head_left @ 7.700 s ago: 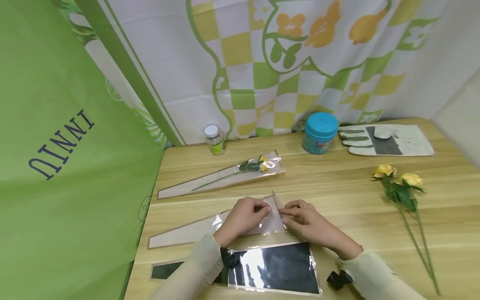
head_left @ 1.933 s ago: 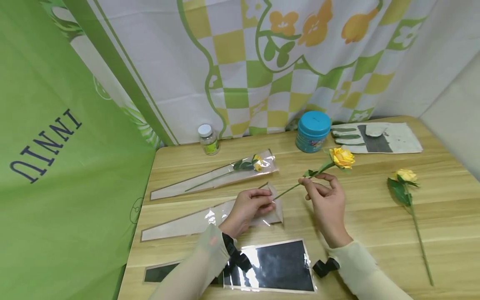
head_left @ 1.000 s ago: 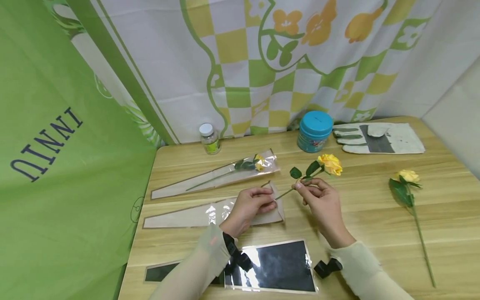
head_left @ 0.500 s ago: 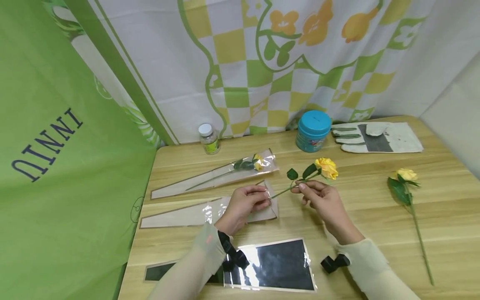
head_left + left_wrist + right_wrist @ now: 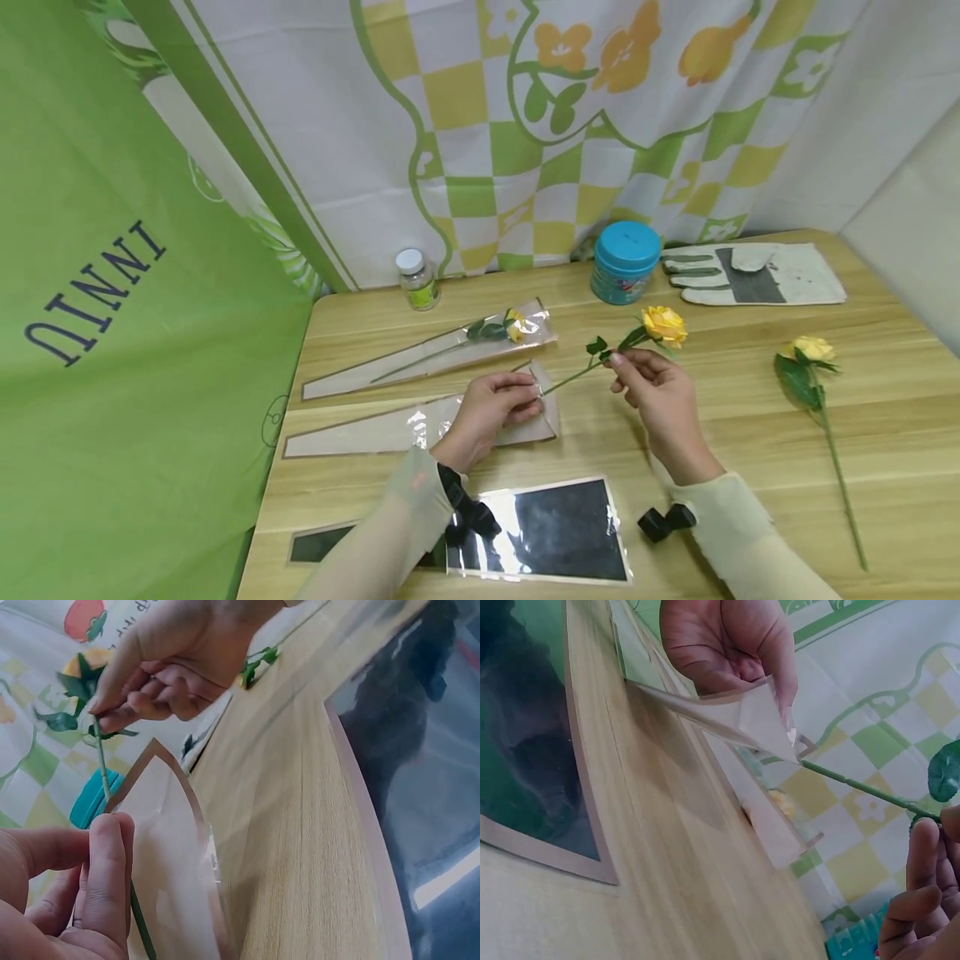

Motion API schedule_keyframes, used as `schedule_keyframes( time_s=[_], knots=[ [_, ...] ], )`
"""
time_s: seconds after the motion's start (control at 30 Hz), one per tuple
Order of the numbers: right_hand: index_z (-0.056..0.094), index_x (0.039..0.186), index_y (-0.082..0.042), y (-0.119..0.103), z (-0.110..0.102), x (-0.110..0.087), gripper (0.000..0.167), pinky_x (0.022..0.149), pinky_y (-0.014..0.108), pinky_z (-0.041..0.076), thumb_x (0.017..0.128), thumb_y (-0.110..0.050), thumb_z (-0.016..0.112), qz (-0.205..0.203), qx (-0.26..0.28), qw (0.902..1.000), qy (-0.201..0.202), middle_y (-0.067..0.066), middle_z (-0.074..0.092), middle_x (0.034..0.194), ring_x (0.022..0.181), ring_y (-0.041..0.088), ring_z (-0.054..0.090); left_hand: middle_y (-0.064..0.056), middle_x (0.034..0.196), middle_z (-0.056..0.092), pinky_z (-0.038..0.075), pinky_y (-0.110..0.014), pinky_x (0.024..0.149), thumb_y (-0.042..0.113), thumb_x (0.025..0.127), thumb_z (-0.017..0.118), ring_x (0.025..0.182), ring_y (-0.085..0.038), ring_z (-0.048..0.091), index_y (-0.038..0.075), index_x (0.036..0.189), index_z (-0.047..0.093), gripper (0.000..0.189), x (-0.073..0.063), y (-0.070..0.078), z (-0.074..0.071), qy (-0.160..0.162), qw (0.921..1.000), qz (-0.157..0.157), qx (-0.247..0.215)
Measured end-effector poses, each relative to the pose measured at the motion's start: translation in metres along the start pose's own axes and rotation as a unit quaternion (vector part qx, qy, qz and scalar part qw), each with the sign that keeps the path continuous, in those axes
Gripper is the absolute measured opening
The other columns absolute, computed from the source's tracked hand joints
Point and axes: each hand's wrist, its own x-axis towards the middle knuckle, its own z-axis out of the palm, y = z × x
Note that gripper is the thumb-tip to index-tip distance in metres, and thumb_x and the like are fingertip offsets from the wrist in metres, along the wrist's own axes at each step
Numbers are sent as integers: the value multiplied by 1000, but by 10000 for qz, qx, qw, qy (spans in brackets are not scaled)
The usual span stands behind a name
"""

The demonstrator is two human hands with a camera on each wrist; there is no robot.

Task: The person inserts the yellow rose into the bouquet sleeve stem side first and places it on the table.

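My left hand [image 5: 491, 412] pinches the mouth of a tapered clear flower sleeve [image 5: 360, 435] with a brown border. The wide end of the sleeve bulges open in the right wrist view. Between thumb and fingers, my right hand [image 5: 660, 396] pinches the green stem of a yellow rose [image 5: 664, 326], just below its leaves. The stem slants down to the left fingertips, and its lower part [image 5: 142, 930] runs inside the sleeve in the left wrist view. A second yellow rose [image 5: 812, 350] lies on the table at the right.
Behind lies a filled sleeve [image 5: 427, 354] holding one rose. A dark sleeve [image 5: 558, 529] lies in front, partly under the left forearm. Along the back stand a small jar [image 5: 417, 281] and a blue tub [image 5: 626, 262], beside a work glove [image 5: 757, 275]. A curtain hangs behind.
One of the two roses at the right has been picked up and its stem end brought into the sleeve. Over the last half second the right hand shifts slightly up and right.
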Motion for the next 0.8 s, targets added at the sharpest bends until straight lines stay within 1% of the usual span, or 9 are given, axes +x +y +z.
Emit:
schedule_keyframes(
  time_s=[0.17,0.27,0.33,0.5,0.6,0.7,0.8],
  knots=[
    [67,105,6,-7,5,-1,34,56,20,54,94,-24,77,-163,-293,9994,-1,4,73,89,65,13,64,-18,93,71,63,-32,78,-7,92,71,78,-21,73,-9,109,70,18,0,1,3,4,10000,-18,49],
    [66,104,8,-7,9,-2,33,59,22,58,94,-21,76,-275,-291,9992,67,7,73,89,65,14,64,-18,94,71,63,-32,79,-8,91,71,79,-22,73,-9,109,70,18,-1,2,6,-3,10000,-17,48],
    [66,103,8,-5,12,-2,31,61,24,59,95,-20,76,-250,-280,9993,94,7,72,89,64,14,63,-19,95,71,63,-33,80,-9,90,71,79,-23,73,-8,109,71,19,-2,3,9,-22,10000,-19,32],
    [63,101,8,2,27,-5,28,57,22,53,96,-18,73,15,-311,9994,-164,5,71,87,62,13,59,-18,96,72,63,-34,81,-5,90,74,80,-23,73,-5,108,72,18,-4,7,12,-29,9999,32,124],
    [63,101,8,6,31,-5,27,53,21,50,97,-16,73,-74,-275,9995,-120,7,69,85,62,14,59,-17,95,71,63,-33,80,-3,90,75,80,-22,73,-4,108,73,18,-4,8,13,-21,9999,62,143],
    [65,106,10,9,31,-5,26,55,21,53,97,-13,73,-321,-118,9994,-29,9,69,89,66,16,62,-17,94,71,63,-34,80,-2,90,76,79,-22,73,-4,107,73,17,-4,9,13,-18,9999,100,102],
    [63,117,11,11,28,-5,28,57,19,54,99,-10,68,-449,188,9987,-170,8,71,97,69,15,63,-17,93,71,63,-34,80,-2,90,76,78,-22,73,-5,106,72,17,-2,10,12,-24,9999,135,54]
  ],
)
